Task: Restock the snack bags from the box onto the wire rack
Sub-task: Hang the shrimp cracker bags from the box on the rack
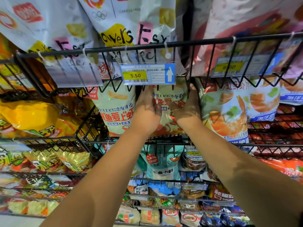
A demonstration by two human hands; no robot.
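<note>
Bag (167, 117) at frame centre, half into the rack (147, 142), left hand (146, 112) and right hand (186, 110) each clasping a side edge; I'd seat it upright, flush with twin bag (116, 110) at left, clear of price tag (147, 74) above.

A black wire rack (105, 49) of stacked shelves fills the whole view. A pale strip of floor (18, 221) shows at the bottom left. 1 price label (148, 74) hangs from a front rail at centre and reads 5.50. A blurred label (229, 67) hangs to its right. The light is bright and even.
</note>
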